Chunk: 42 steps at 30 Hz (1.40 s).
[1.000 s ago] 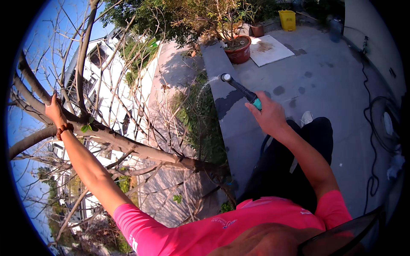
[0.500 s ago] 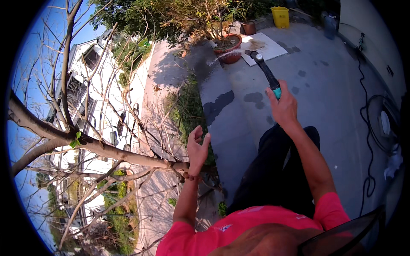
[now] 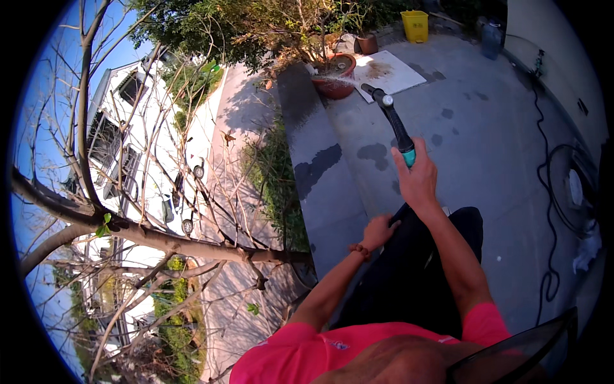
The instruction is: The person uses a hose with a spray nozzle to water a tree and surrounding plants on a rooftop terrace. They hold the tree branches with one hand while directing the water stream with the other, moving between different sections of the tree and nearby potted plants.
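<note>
My right hand (image 3: 419, 179) is closed round the handle of a black and teal hose spray gun (image 3: 394, 121). Its nozzle points away and to the left, and a thin white jet of water (image 3: 345, 80) leaves it across the front of a terracotta plant pot (image 3: 336, 86). My left hand (image 3: 378, 232), with a beaded bracelet on the wrist, is beside my dark trouser leg. Nothing shows in it; its thumb stands out toward the leg, while the other fingers are mostly hidden. Whether it touches the trousers I cannot tell.
Bare tree branches (image 3: 185, 242) reach in from the left, beyond the ledge edge, with shrubs below. A white board (image 3: 400, 73) lies behind the nozzle. Farther off stand a yellow bin (image 3: 416, 27) and a bluish bottle (image 3: 491, 40). A black cable (image 3: 543, 173) runs along the right wall. Wet patches (image 3: 316, 168) darken the grey floor.
My left hand has swung right, from over the ledge's edge to beside my leg. The spray gun has come slightly nearer, still in my right hand, and the jet looks wider.
</note>
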Tool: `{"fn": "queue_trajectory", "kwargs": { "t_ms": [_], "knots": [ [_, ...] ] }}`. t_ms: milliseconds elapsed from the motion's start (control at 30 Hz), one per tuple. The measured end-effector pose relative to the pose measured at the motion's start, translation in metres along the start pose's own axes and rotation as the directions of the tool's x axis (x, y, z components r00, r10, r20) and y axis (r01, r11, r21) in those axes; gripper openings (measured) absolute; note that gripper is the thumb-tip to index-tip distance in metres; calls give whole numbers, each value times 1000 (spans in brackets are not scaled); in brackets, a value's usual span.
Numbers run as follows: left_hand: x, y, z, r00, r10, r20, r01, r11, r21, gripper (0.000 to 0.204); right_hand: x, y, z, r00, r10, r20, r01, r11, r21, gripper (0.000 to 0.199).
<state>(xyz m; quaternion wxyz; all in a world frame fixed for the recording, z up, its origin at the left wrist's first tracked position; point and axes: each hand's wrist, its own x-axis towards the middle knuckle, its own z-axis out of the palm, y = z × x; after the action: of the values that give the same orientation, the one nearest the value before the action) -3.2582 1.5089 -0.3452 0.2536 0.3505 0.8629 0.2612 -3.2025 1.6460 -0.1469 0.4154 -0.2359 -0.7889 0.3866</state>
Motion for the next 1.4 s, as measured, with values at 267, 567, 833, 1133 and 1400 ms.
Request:
{"fn": "queue_trajectory", "kwargs": {
  "t_ms": [267, 567, 833, 1133, 1400],
  "knots": [
    [53, -2, -19, 953, -92, -287, 67, 993, -97, 39, 14, 23, 1, 995, -8, 98, 5, 999, 33, 32],
    [94, 117, -63, 919, 163, -359, -384, 158, -910, 56, 36, 85, 16, 998, -49, 37, 48, 999, 21, 33],
    [119, 142, -38, 956, 238, -173, -99, -292, -951, 57, 51, 126, 10, 997, 18, 78, -25, 995, 92, 28],
    [120, 152, -38, 939, 313, -140, -115, -98, -989, 49, 47, 131, 18, 1000, 15, 18, -15, 999, -43, 31],
    [134, 130, -30, 925, 366, -100, -38, -174, -984, 40, 42, 126, 26, 999, -4, 33, 6, 999, -47, 29]
  ]
}}
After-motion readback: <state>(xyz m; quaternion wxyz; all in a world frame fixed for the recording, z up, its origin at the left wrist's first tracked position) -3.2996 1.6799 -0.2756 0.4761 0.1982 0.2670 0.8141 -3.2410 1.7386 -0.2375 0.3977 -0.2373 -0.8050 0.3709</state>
